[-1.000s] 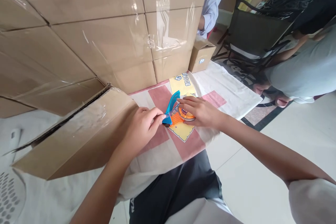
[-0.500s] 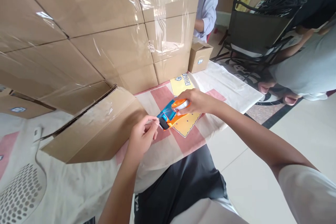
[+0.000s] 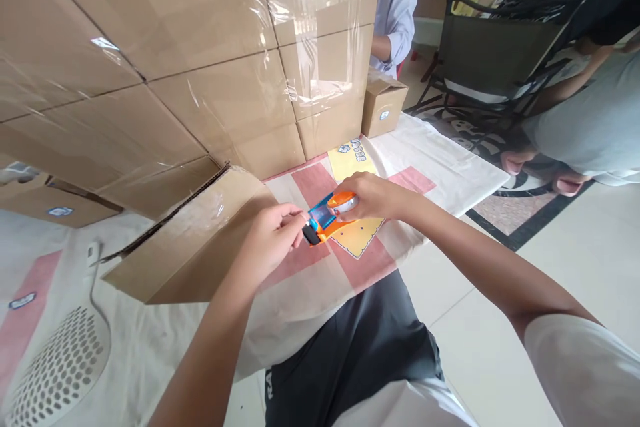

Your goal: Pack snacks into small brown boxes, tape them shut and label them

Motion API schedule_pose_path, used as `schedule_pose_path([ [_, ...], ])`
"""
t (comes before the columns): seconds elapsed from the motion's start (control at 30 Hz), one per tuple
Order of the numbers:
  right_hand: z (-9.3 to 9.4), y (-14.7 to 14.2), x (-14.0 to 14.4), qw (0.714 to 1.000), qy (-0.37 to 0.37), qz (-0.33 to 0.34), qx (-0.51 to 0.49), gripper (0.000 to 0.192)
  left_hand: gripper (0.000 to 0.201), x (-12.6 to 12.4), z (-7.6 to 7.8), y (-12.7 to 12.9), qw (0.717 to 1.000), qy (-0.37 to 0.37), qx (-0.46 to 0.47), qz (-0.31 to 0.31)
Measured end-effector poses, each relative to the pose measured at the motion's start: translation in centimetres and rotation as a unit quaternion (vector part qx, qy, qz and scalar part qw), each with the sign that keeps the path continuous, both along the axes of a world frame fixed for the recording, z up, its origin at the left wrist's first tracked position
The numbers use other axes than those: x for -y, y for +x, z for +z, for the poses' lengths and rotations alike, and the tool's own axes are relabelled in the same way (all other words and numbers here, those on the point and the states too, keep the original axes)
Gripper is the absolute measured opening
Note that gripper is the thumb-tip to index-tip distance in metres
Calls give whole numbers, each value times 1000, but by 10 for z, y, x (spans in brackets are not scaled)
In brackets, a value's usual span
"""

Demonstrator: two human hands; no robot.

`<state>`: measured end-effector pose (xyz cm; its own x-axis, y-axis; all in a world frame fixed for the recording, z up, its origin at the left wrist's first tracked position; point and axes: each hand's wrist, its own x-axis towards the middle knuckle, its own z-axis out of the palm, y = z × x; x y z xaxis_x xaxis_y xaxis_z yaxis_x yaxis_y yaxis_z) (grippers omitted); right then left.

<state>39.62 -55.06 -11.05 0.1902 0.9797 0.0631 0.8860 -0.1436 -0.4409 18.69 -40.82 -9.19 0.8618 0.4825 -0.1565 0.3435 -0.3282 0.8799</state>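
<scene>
My right hand (image 3: 367, 195) is closed around the rear of a tape dispenser (image 3: 323, 212), which has a blue and orange body, a black front end and an orange and whitish rounded part under my fingers. My left hand (image 3: 274, 230) is at the black front end, its thumb and forefinger pinched together. What lies between those fingertips is too small to make out. The dispenser is over a yellow printed patch (image 3: 357, 240) on the pink-and-white cloth (image 3: 367, 270). My right fingers hide part of its back.
An open cardboard box (image 3: 190, 247) lies close to my left forearm. Stacked, film-wrapped cartons (image 3: 225, 93) form a wall behind. A small carton (image 3: 384, 107) stands at the back right. At far left lies a white perforated scoop (image 3: 65, 360). Other people sit near a folding chair (image 3: 495, 47).
My left hand has shifted slightly up and closer to the dispenser's black end. My right hand keeps its hold. The camera view has turned a little to the left.
</scene>
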Motion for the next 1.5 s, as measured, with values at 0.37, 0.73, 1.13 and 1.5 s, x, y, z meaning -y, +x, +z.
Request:
schedule_pose_path([
  [0.37, 0, 26, -3, 994, -59, -61, -66, 38, 31, 19, -63, -11, 985, -136, 30, 104],
  [0.73, -1, 35, -17, 990, -56, -81, -105, 46, 28, -12, -82, -1, 988, -104, 38, 107],
  [1.13, -35, -15, -28, 921, 254, -294, -42, 24, 22, 6, -88, -4, 992, 43, 1, 120],
  [1.5, -65, -43, -37, 787, 316, -316, -426, 47, 18, 10, -95, -1, 995, 25, 23, 98],
])
